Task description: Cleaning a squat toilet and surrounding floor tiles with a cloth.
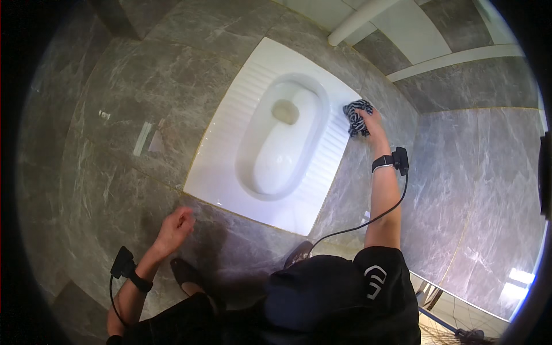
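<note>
A white ceramic squat toilet [215,177] is set in the floor in front of me, with ribbed foot areas on both sides of its bowl. My right hand [370,120] grips a crumpled black-and-white patterned cloth [357,118] at the toilet's right edge, partly over the ribbed ceramic. Near the toilet's lower left corner, my left hand [177,228] hangs apart from it with loosely curled fingers; no object shows in it. A strapped black device with a cable is on each wrist.
Grey marbled tiles [146,77] surround the toilet. A white pipe [360,21] stands at the upper right, by the tiled walls. My shoes [187,276] are below the toilet's near edge. A long-handled tool [448,325] lies at the lower right.
</note>
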Demonstrator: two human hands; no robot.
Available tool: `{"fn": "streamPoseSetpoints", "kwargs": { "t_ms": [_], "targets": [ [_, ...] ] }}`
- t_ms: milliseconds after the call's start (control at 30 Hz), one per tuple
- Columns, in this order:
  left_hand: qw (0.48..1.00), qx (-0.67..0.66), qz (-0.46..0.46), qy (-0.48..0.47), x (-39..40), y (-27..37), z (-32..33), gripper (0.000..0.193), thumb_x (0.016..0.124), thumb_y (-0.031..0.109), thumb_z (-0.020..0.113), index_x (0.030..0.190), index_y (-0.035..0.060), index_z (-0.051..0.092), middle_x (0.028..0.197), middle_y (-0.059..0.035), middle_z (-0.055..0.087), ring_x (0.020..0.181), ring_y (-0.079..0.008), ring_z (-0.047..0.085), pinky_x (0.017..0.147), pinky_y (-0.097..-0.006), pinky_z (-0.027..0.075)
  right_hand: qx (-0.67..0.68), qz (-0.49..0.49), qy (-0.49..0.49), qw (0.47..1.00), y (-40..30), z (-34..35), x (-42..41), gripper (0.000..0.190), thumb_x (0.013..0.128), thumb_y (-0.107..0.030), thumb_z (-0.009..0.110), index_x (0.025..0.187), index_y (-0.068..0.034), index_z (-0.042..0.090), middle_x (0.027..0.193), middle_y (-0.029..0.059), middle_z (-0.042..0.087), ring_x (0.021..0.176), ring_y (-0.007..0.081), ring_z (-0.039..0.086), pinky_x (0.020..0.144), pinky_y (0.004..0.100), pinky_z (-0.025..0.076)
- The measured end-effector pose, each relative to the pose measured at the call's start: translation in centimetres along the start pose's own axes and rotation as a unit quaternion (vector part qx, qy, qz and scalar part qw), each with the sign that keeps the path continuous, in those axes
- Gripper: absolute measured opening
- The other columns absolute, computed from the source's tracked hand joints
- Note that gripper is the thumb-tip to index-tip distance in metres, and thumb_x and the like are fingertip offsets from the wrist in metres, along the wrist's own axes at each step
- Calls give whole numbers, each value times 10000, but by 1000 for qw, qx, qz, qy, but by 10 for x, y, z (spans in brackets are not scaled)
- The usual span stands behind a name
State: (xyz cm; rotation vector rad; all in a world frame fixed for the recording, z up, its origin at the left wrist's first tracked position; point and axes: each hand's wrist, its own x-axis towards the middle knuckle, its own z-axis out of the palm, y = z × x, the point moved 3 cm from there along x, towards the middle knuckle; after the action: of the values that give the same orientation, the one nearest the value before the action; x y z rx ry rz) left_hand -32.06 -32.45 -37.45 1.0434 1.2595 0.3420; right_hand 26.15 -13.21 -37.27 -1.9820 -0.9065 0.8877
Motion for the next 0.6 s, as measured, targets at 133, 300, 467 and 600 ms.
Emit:
{"fn": "streamPoseSetpoints", "kwargs": {
  "t_ms": [133, 300, 467, 600],
  "targets": [
    [1000, 9, -5, 10, 5, 5, 7, 225, 916, 142, 535, 1093, 2, 528, 785, -16, 533, 708, -91, 529, 646, -257, 484, -172, -43, 69, 982, 21, -11, -12, 336, 703, -228, 718, 907, 32, 662, 843, 153, 695, 770, 251, 675, 686, 349, 517],
    [999, 2, 36, -12, 9, -15, 18, 222, 903, 146, 551, 1074, 6, 539, 787, -14, 554, 691, -96, 530, 632, -255, 476, -289, -133, 148, 936, 27, 69, -30, 413, 704, -255, 719, 985, 32, 623, 876, 178, 685, 809, 290, 664, 728, 369, 509],
    [998, 48, 13, -27, 11, -6, 23, 203, 896, 139, 557, 1059, 19, 553, 783, -17, 557, 685, -97, 527, 624, -254, 463, 31, -27, -50, 998, 4, 77, -38, 369, 716, -215, 715, 984, 25, 634, 843, 77, 673, 747, 156, 621, 673, 283, 490],
    [999, 5, 49, -8, 10, -8, 18, 196, 888, 140, 571, 1043, 20, 556, 752, -24, 548, 681, -97, 523, 626, -251, 457, -34, -32, 48, 998, 34, -5, -1, 408, 700, -211, 712, 1020, 28, 632, 831, 84, 675, 744, 170, 634, 667, 287, 498]
  ]
}}
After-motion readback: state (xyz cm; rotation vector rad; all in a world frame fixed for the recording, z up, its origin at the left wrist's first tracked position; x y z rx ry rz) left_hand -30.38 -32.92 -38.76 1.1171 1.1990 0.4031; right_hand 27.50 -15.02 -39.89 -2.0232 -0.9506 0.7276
